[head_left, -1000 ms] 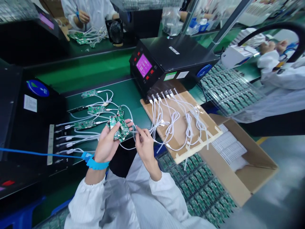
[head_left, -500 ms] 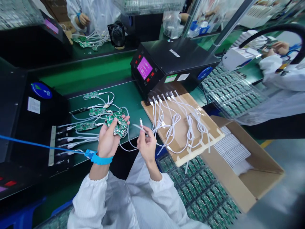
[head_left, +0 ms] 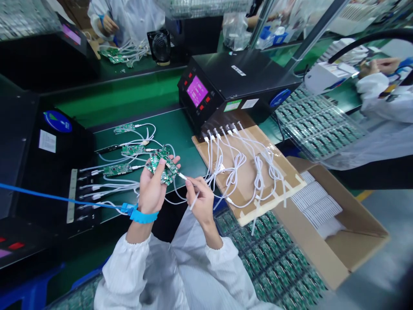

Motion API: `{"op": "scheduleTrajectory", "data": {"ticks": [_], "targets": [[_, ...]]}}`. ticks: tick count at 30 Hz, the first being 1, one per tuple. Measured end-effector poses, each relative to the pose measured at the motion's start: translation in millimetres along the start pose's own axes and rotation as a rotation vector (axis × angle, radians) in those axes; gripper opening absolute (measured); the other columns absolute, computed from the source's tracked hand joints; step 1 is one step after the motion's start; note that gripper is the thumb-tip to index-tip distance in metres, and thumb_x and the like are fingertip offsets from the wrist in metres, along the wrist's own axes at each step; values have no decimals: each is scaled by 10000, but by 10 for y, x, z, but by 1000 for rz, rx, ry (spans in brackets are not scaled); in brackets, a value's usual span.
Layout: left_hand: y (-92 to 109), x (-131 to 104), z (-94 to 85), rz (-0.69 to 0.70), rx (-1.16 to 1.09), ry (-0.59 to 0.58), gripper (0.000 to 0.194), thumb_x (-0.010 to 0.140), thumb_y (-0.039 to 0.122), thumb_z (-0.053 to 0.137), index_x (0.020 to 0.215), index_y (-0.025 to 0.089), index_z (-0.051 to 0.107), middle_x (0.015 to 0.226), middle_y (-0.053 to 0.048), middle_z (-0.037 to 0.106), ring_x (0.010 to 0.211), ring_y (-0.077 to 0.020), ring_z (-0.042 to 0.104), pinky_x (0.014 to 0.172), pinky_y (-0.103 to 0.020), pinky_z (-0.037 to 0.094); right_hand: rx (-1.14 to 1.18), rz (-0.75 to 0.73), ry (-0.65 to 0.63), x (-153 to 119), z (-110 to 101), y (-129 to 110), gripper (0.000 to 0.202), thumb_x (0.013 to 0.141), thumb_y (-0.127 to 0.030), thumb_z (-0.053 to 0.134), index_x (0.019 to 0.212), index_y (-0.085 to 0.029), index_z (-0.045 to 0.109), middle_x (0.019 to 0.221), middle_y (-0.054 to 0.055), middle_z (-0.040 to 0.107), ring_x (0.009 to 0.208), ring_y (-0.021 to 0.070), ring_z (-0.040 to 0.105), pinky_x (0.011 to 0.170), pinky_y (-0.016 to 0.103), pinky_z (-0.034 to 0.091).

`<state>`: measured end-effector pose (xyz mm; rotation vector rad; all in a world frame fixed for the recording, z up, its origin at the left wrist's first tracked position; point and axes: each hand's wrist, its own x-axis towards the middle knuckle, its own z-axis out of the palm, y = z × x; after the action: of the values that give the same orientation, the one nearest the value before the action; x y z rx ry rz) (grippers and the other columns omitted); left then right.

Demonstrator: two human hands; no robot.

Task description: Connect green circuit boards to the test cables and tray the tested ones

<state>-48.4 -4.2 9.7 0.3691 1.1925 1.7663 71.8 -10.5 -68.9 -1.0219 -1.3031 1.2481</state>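
Note:
Several green circuit boards (head_left: 164,165) lie stacked in my left hand (head_left: 151,189), with the thumb pressed on top of them. My right hand (head_left: 201,199) pinches a white cable connector (head_left: 183,177), its tip at the right edge of the stack; whether it is seated in a board I cannot tell. A blue strap (head_left: 143,216) circles my left wrist. Left of the stack, more boards (head_left: 116,169) lie on the green table (head_left: 180,129) with white cables joined to them.
A black tester (head_left: 238,82) with a pink screen stands behind a cardboard sheet (head_left: 241,172) bearing white cables. An open carton (head_left: 358,241) is at the right, board trays (head_left: 274,254) below. Another black box (head_left: 19,172) is at the left. Other people's hands (head_left: 380,66) work at the far right.
My right hand has brought the connector left and down to the boards' edge. My left hand has shifted slightly right with the stack. The view has moved slightly.

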Motion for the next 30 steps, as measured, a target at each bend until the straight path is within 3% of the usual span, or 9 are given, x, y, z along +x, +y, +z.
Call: {"op": "scheduleTrajectory", "data": {"ticks": [8, 17, 26, 30], "targets": [[-29, 0, -14, 50, 24, 0, 421, 814, 385, 846, 1114, 182, 631, 1208, -131, 751, 1236, -339, 685, 1102, -554, 529, -18, -47, 13, -11, -7, -1, 254, 995, -374, 636, 1130, -229, 795, 866, 18, 537, 653, 92, 544, 526, 234, 437], [-246, 31, -106, 272, 200, -21, 383, 893, 427, 761, 1186, 249, 592, 1178, -78, 733, 1081, -269, 755, 935, -413, 643, -15, -23, 89, -26, 30, -20, 215, 979, -346, 665, 1090, -244, 817, 824, 9, 548, 656, 98, 533, 572, 255, 438], [-249, 76, -123, 289, 253, -47, 425, 912, 442, 734, 1246, 238, 568, 1121, -77, 738, 1017, -254, 769, 877, -384, 656, -26, -45, 63, 16, 57, -59, 230, 975, -356, 662, 1073, -218, 818, 793, 11, 557, 651, 103, 543, 541, 241, 445], [-250, 100, -134, 240, 231, -19, 484, 879, 432, 777, 1259, 229, 557, 1092, -69, 746, 988, -245, 775, 864, -386, 660, 76, 29, 21, 13, 57, -99, 218, 965, -380, 668, 1017, -208, 791, 857, 8, 568, 546, 62, 538, 415, 211, 398]]}}
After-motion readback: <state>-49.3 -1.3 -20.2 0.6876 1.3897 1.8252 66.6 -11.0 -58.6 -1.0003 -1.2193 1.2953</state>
